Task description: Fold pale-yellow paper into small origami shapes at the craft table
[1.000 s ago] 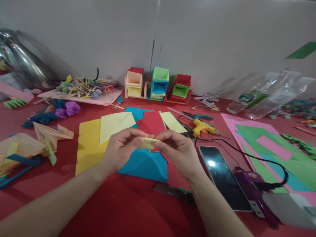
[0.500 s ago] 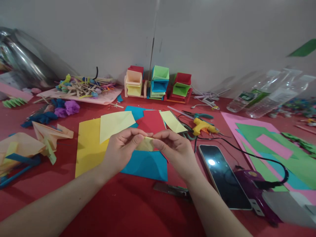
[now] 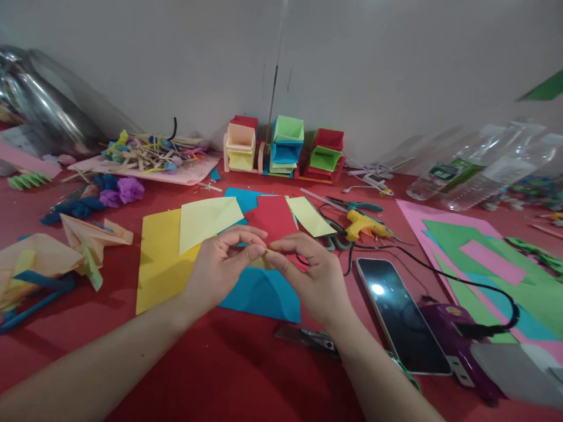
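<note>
A small folded piece of pale yellow paper [image 3: 263, 261] is pinched between my two hands, mostly hidden by the fingers. My left hand [image 3: 222, 264] grips its left end with thumb and fingertips. On the other end, the thumb and fingers of my right hand [image 3: 310, 266] are closed, the fingertips of both hands nearly touching. Below them lies blue paper [image 3: 264, 299]. Yellow paper [image 3: 160, 269] with a pale yellow sheet [image 3: 209, 220] on it is to the left, and red paper [image 3: 275, 214] lies just beyond my fingers.
Right of my hands are a yellow glue gun [image 3: 367, 225], pliers [image 3: 363, 206], a phone [image 3: 402, 316] and a purple device with a cord [image 3: 457, 334]. A cutter [image 3: 305, 337] lies near my right forearm. Small paper boxes [image 3: 285, 153] stand along the wall; plastic bottles [image 3: 492, 170] lie right.
The small yellow paper has turned from showing its flat face to almost edge-on, and less of it shows. My thumbs have come closer together.
</note>
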`<action>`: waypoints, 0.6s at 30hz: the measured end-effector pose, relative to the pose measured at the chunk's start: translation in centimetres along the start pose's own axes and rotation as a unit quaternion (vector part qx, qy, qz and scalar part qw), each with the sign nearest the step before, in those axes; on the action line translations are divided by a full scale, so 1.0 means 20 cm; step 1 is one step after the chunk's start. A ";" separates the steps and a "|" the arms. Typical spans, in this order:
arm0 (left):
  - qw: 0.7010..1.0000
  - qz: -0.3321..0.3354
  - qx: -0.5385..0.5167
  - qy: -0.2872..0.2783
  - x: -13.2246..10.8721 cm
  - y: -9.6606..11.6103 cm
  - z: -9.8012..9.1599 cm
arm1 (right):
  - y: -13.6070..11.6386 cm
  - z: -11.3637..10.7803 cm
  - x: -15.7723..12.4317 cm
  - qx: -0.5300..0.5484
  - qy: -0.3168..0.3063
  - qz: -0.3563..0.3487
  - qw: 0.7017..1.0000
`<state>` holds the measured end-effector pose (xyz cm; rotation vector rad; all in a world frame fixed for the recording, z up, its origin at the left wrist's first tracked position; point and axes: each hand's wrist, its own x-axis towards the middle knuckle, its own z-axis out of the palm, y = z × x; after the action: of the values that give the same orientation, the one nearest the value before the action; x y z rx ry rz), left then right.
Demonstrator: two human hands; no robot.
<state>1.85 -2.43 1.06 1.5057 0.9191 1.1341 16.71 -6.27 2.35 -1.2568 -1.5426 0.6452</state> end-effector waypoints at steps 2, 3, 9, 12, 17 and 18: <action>1.000 -0.007 0.002 -0.009 0.00 0.01 0.00 | 0.00 0.01 -0.01 -0.017 0.009 -0.024 1.000; 1.000 -0.016 0.000 -0.015 0.00 0.01 0.01 | 0.00 0.01 -0.01 -0.022 0.014 -0.032 0.999; 0.997 -0.073 -0.018 -0.017 0.02 -0.01 0.00 | 0.00 -0.02 0.01 -0.019 -0.033 0.019 0.999; 0.996 -0.089 -0.016 -0.020 0.03 -0.02 -0.01 | 0.00 -0.04 0.02 0.002 -0.069 0.064 0.996; 0.989 -0.107 -0.083 -0.060 0.03 -0.03 -0.01 | 0.02 -0.03 0.02 0.072 -0.012 0.143 0.987; 0.986 -0.108 -0.103 -0.067 0.03 -0.03 -0.01 | 0.03 -0.03 0.02 0.098 0.005 0.152 0.984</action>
<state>1.80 -1.65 0.58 1.2645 0.8236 0.9289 17.45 -5.81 2.10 -1.3506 -1.2544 0.9613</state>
